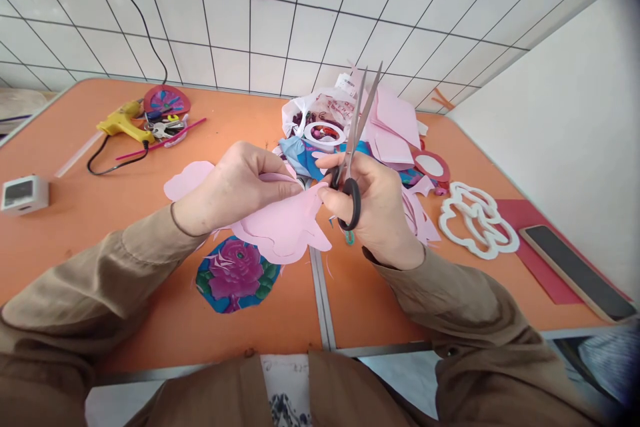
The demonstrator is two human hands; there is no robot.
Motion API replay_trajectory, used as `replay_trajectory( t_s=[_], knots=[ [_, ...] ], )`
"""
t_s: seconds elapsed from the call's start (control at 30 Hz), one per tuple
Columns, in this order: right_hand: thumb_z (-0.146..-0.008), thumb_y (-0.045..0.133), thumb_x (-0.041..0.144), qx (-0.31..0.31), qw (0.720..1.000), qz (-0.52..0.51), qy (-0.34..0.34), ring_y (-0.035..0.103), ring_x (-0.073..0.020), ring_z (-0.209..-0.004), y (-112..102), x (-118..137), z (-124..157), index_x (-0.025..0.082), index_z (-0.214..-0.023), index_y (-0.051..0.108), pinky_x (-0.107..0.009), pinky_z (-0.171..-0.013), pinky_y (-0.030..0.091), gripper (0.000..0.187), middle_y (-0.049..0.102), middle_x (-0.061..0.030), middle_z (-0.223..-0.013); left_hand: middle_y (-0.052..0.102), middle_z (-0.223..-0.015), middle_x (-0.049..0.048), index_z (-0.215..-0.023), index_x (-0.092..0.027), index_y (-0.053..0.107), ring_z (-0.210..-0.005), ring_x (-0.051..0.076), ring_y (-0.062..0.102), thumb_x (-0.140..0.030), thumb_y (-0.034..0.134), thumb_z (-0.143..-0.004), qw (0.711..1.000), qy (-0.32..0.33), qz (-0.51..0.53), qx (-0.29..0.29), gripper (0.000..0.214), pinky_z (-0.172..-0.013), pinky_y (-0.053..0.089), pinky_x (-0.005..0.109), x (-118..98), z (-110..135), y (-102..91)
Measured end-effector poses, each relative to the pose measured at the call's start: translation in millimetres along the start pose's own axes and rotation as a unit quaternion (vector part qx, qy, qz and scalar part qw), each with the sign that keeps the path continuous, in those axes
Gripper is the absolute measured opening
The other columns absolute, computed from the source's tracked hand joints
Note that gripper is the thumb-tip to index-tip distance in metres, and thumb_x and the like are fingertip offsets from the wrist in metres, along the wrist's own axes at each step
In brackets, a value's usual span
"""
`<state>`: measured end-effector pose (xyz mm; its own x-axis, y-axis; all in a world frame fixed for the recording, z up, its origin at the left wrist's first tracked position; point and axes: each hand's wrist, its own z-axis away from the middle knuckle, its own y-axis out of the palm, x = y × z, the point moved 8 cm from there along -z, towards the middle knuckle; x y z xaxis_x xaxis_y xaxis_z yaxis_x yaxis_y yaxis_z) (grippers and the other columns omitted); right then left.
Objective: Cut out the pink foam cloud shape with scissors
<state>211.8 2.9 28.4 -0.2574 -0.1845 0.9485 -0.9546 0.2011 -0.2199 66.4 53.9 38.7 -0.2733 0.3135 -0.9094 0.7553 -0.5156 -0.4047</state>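
Between my hands hangs a pink sheet (273, 223) with a scalloped edge and an outline marked on it. My left hand (245, 180) pinches the sheet between thumb and fingers. Black-handled scissors (356, 133) are gripped in my right hand (375, 203), blades parted slightly and pointing up, away from the sheet. The right thumb and a finger meet the sheet's right edge. Beneath, on the table, lies a fabric piece with a rose print (237, 273). A pink scalloped piece (187, 180) shows behind my left wrist; I cannot tell whether it joins the sheet.
A yellow glue gun (125, 123) with a cord is at the far left, and a small white device (25, 195) nearer. Behind my hands are a plastic bag (297, 110) and folded pink sheets (393, 123). White scalloped frames (480, 223) and a phone (575, 270) lie right.
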Motion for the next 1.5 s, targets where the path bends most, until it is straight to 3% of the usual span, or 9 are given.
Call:
replay_trajectory(
  t_s=[0.33, 0.53, 0.67, 0.77, 0.97, 1.33, 1.5],
  knots=[
    [-0.07, 0.074, 0.021, -0.001, 1.0, 0.009, -0.012, 0.063, -0.0197, -0.067, -0.4, 1.4, 0.2, 0.028, -0.082, 0.065, -0.038, -0.064, 0.054, 0.017, 0.063, 0.0004, -0.069, 0.065, -0.057, 0.0014, -0.065, -0.014, 0.072, -0.052, 0.012, 0.056, -0.029, 0.07, -0.074, 1.0, 0.0, 0.008, 0.009, 0.017, -0.043, 0.041, 0.021, 2.6, -0.6, 1.8],
    [-0.068, 0.074, 0.021, 0.001, 1.0, 0.007, -0.012, 0.061, -0.017, -0.062, 0.2, 0.9, 1.0, 0.026, -0.083, 0.064, -0.034, -0.058, 0.054, 0.018, 0.062, 0.0018, -0.067, 0.07, -0.065, 0.0019, -0.067, -0.017, 0.075, -0.056, 0.012, 0.059, -0.027, 0.074, -0.072, 0.995, -0.002, 0.064, 0.079, 0.012, -0.047, 0.045, 0.022, 11.2, -6.6, 6.8],
    [-0.069, 0.077, 0.024, 0.017, 1.0, 0.008, -0.008, 0.062, -0.018, -0.065, 3.2, 0.0, 2.1, 0.026, -0.084, 0.064, -0.037, -0.063, 0.055, 0.02, 0.062, 0.0004, -0.069, 0.071, -0.069, 0.0008, -0.073, -0.021, 0.079, -0.055, 0.011, 0.059, -0.028, 0.075, -0.073, 0.989, -0.009, 0.075, 0.126, 0.008, -0.048, 0.045, 0.022, 17.4, -8.1, 11.2],
    [-0.069, 0.08, 0.027, 0.027, 1.0, 0.01, -0.009, 0.062, -0.0182, -0.065, 5.2, 0.0, 2.5, 0.026, -0.081, 0.063, -0.038, -0.066, 0.056, 0.021, 0.062, -0.0003, -0.071, 0.067, -0.063, 0.0003, -0.072, -0.02, 0.079, -0.05, 0.01, 0.054, -0.029, 0.074, -0.074, 0.986, -0.038, 0.065, 0.15, 0.01, -0.044, 0.041, 0.021, 18.8, -5.1, 16.8],
    [-0.069, 0.075, 0.02, 0.055, 0.998, 0.019, -0.019, 0.061, -0.0155, -0.062, 10.1, -1.9, 3.1, 0.025, -0.086, 0.064, -0.035, -0.065, 0.056, 0.021, 0.062, 0.002, -0.07, 0.044, -0.048, -0.0042, -0.056, -0.014, 0.068, -0.043, 0.004, 0.034, -0.018, 0.071, -0.073, 0.979, -0.056, 0.057, 0.189, 0.018, -0.038, 0.023, 0.018, 13.5, -0.2, 29.7],
    [-0.066, 0.071, 0.012, 0.078, 0.996, -0.029, -0.016, 0.06, -0.0136, -0.063, 12.5, 3.2, 1.8, 0.023, -0.088, 0.064, -0.032, -0.063, 0.055, 0.025, 0.064, 0.0006, -0.077, 0.048, -0.051, -0.0027, -0.058, -0.013, 0.066, -0.044, 0.005, 0.038, -0.017, 0.072, -0.074, 0.94, -0.101, 0.213, 0.245, 0.017, -0.038, 0.028, 0.018, 24.7, 3.5, 42.8],
    [-0.068, 0.073, 0.013, 0.095, 0.995, -0.027, -0.012, 0.06, -0.0145, -0.063, 12.4, 1.9, 2.5, 0.024, -0.09, 0.065, -0.032, -0.063, 0.055, 0.025, 0.061, 0.0016, -0.071, 0.045, -0.049, -0.0021, -0.054, -0.014, 0.064, -0.044, 0.006, 0.037, -0.021, 0.072, -0.075, 0.945, -0.094, 0.206, 0.236, 0.024, -0.039, 0.028, 0.02, 27.9, 3.5, 42.6]
  ],
)
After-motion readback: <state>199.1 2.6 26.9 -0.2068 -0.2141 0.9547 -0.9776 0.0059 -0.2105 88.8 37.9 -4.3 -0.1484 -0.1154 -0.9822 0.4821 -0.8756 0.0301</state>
